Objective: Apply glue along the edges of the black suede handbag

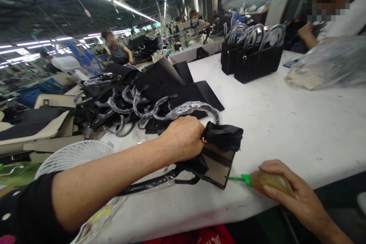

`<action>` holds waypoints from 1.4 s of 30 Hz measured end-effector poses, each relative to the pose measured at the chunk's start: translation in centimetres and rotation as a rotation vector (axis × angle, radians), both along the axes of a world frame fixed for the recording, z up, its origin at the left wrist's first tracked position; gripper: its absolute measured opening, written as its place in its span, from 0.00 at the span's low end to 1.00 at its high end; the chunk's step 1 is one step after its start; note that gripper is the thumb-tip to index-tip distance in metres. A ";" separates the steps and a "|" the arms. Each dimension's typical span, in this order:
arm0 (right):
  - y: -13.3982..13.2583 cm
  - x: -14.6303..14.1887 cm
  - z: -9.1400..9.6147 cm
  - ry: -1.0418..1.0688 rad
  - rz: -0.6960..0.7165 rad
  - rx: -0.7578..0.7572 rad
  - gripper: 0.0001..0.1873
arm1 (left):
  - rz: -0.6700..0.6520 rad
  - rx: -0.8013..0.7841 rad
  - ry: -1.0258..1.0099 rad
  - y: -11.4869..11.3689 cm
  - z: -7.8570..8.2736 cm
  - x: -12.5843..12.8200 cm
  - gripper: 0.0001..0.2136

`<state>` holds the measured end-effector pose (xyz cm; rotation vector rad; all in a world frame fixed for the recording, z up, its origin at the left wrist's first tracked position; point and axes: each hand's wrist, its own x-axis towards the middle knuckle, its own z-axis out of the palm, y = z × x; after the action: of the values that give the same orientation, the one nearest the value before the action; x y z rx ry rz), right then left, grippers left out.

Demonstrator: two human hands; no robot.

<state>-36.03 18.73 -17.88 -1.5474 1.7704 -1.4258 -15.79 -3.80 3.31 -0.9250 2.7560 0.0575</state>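
Gripping black bag [220, 148] (interior hidden), glue bottle [268, 183]

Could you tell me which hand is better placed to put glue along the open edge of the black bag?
The right hand, most likely. It already grips the glue bottle, whose green nozzle points at the corner of the black bag. The left hand is busy pressing the bag down on the white table.

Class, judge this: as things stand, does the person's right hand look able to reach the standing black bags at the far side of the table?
Probably not without leaning: the right hand grips a glue bottle at the near edge, while the standing bags sit far across open table.
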 end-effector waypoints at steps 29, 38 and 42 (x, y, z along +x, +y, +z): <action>0.5 0.8 -0.2 -0.093 0.041 0.031 0.11 | 0.134 0.223 0.035 2.7 0.1 4.1 0.07; 0.6 1.7 0.9 -0.136 0.010 0.061 0.11 | 0.215 0.282 -0.066 3.7 1.0 4.5 0.09; 0.6 2.0 1.3 -0.127 0.039 0.059 0.10 | 0.264 0.322 -0.067 4.3 1.0 5.0 0.11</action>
<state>-33.98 19.30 -16.59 -1.4211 1.6841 -1.4084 -10.83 0.49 4.29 -1.1623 2.4469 0.4888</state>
